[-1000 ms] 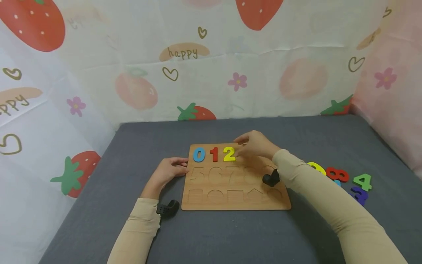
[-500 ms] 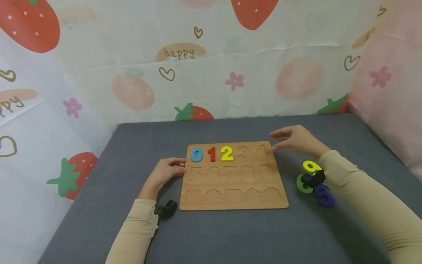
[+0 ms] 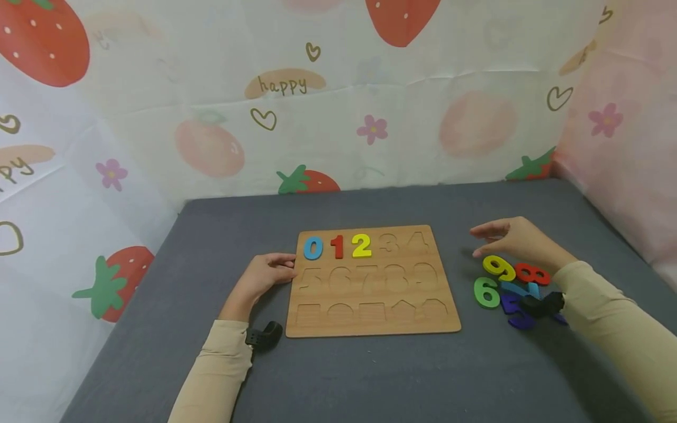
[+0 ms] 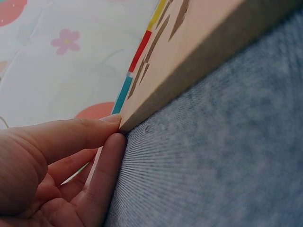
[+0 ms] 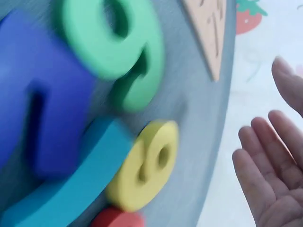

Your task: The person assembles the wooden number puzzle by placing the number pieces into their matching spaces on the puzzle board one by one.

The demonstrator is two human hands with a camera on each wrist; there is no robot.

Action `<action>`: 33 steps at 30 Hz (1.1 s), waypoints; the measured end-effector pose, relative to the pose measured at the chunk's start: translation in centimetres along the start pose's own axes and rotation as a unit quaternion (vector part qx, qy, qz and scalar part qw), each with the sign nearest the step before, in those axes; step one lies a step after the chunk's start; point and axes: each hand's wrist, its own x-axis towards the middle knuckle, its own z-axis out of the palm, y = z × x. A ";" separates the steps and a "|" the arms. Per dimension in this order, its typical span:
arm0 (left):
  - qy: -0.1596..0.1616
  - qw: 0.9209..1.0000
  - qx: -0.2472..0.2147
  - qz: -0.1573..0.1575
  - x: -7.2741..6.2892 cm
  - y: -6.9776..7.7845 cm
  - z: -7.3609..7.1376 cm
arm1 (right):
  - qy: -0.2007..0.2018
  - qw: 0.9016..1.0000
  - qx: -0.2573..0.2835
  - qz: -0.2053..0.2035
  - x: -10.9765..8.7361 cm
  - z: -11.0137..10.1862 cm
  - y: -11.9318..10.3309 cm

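Two beige sleeves [image 3: 211, 370], cut off by the near border of my head view, each carry a black wrist camera [image 3: 264, 336]; past them, grey cloth [image 3: 344, 382] runs up to the near edge of the wooden board [image 3: 370, 296], which lies flat near mid-view; its two nearer rows show open recesses as outlines, while the far row holds a blue 0 [image 3: 307, 249], a red 1 [image 3: 339, 247] and a yellow 2 [image 3: 362, 254], with the 3 and 4 recesses open beside them; at the board's left edge my left hand [image 3: 262, 274] pinches the wood between thumb and forefinger.

Right of the board, past a strip of cloth, lie the loose numbers; purple shapes [image 3: 520, 322] are nearest, partly covered by the right camera, so I cannot read them; a green 6 [image 3: 479, 292] sits on the board side, a light-blue piece [image 3: 514, 288] beyond my reading lies next to it, then a yellow 9 [image 3: 508, 272] and a red 8 [image 3: 532, 274]; my right hand [image 3: 523, 238] hovers just behind the 9, thumb and fingers wide apart; the right wrist view is blurred and crops the red piece; farther back, cloth stretches to the strawberry-printed curtain [image 3: 412, 158].
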 end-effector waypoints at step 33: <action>-0.004 1.000 0.003 0.008 -0.1 0.1 -0.2 | -0.072 0.997 0.040 -0.008 -1.3 -0.5 6.0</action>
